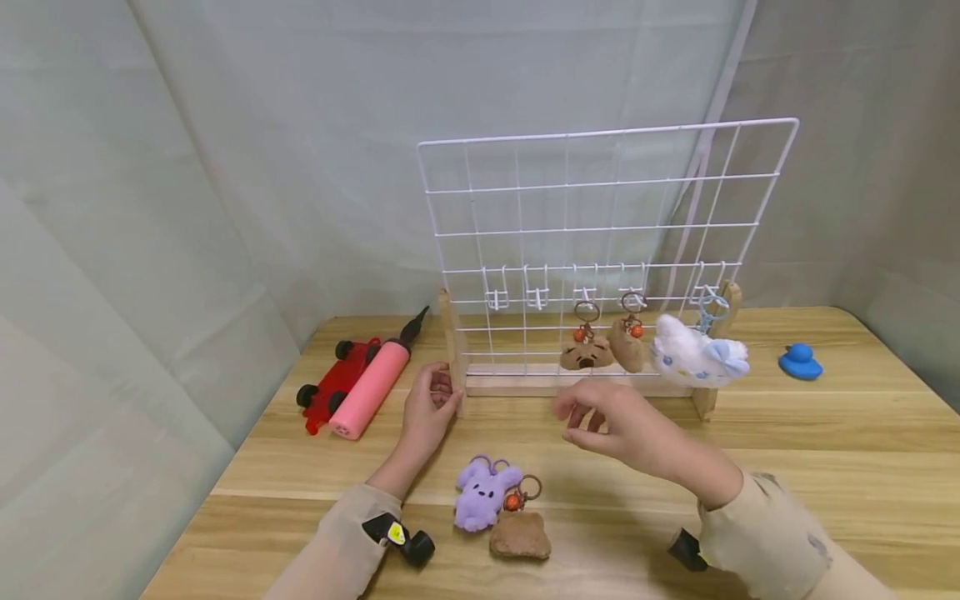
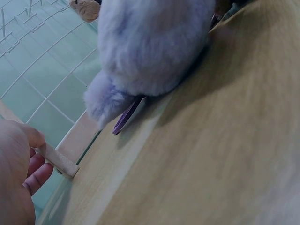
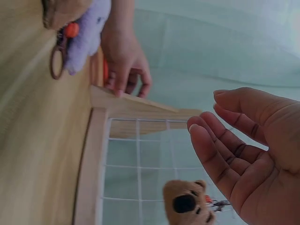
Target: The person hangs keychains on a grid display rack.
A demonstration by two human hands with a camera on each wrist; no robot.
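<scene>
A white wire grid rack (image 1: 567,208) stands in a wooden base with wooden sides. My left hand (image 1: 427,412) grips the rack's left wooden side (image 2: 63,161) low down, its thumb on the near edge and its fingers curled around it. My right hand (image 1: 626,421) hovers before the base, fingers loosely bent and holding nothing. Behind and above it, a brown bear face keychain (image 1: 587,353), a brown plush keychain (image 1: 628,346) and a white plush with a blue bow (image 1: 693,352) hang on hooks. Two more hooks at the left hold nothing.
A purple plush keychain (image 1: 480,496) and a brown plush (image 1: 521,535) with a ring lie on the table (image 1: 360,475) between the forearms. At the left, a pink pump (image 1: 371,390) lies against a red toy with black wheels (image 1: 330,392). A blue duck (image 1: 801,362) sits at the right.
</scene>
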